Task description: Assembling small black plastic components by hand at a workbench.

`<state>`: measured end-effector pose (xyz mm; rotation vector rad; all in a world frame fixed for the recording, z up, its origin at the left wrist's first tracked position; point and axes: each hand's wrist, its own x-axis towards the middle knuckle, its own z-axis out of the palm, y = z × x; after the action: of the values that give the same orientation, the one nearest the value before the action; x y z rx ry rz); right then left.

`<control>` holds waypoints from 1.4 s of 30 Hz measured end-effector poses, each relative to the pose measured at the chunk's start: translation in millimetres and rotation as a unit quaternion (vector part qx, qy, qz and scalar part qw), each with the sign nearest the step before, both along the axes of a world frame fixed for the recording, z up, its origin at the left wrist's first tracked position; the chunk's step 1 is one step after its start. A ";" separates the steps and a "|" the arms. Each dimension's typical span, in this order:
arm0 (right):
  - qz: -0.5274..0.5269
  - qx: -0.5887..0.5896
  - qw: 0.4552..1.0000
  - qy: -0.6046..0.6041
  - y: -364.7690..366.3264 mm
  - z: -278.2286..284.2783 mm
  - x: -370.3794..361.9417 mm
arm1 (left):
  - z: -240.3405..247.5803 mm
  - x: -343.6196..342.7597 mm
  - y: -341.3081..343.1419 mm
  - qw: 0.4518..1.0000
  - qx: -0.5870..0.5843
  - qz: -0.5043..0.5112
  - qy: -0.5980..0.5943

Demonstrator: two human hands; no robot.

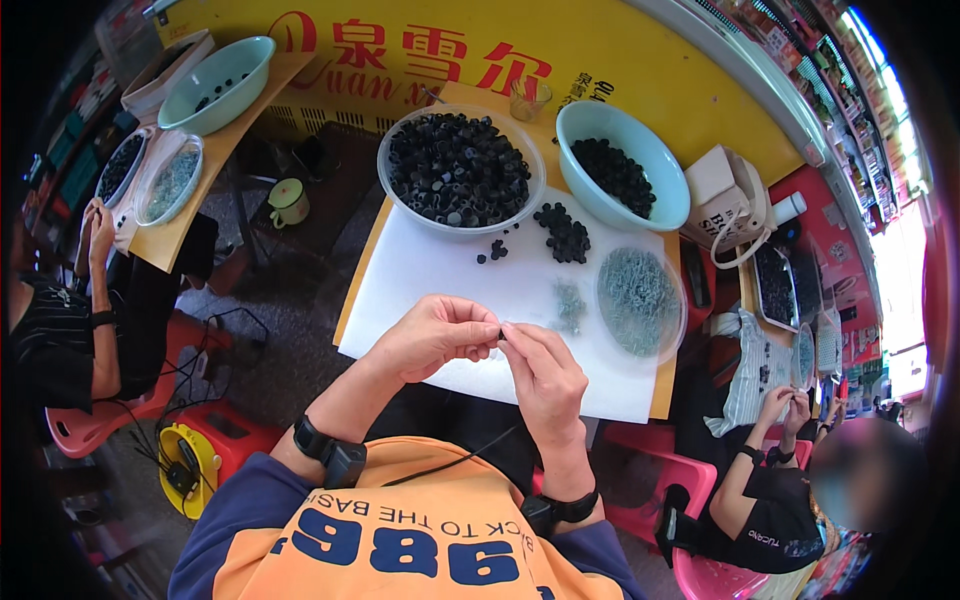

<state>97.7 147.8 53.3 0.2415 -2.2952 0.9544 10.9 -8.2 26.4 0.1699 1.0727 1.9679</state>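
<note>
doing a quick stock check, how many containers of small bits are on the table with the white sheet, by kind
clear bowl of black pieces: 1
light blue basin of black pieces: 1
clear dish of greenish bits: 1
total: 3

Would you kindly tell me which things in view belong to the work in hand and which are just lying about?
Apparently in use:
- held black piece
- clear bowl
- blue bowl
- loose black pieces
- greenish pieces
- white mat

Apparently lying about:
- mug
- white bag
- glass
</note>
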 end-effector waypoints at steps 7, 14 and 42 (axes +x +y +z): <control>-0.034 -0.054 0.996 -0.068 3.7 4.9 4.3 | -8.8 0.0 1.2 0.998 0.020 0.007 -0.058; -0.028 -0.075 0.993 -0.084 1.8 -7.2 4.8 | -11.7 2.7 5.3 1.000 -0.001 0.013 -0.010; -0.087 -0.177 0.973 -0.120 31.3 -24.2 3.8 | -35.9 -27.3 -22.9 0.783 -0.436 0.050 0.442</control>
<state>101.5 179.0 29.1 -0.2353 -2.2587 1.3337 -16.4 -31.1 -9.5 0.5567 2.5307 1.2203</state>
